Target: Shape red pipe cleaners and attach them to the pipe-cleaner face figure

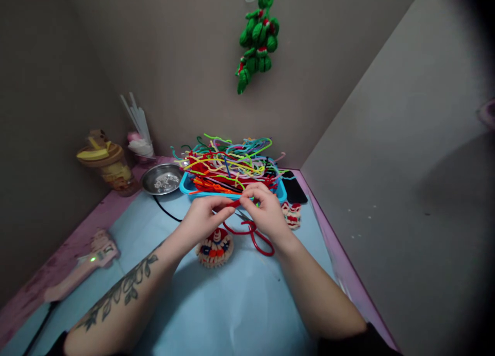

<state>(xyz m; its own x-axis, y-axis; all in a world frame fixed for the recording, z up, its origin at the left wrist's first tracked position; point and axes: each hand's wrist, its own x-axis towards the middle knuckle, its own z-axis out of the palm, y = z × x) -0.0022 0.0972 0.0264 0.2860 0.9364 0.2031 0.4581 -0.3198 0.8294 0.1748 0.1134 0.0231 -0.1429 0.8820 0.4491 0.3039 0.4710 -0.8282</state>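
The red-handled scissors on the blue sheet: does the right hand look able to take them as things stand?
Probably yes: the scissors lie close to the right hand, handles in plain view. However, its grip seems busy with the red piece, shared with the left hand, so it would likely have to let go first.

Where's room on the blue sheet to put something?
Between the forearms, in front of the round ornament; and left, between the glue gun, bowl and left forearm. Crowded: around the left hand, right hand, scissors and tray.
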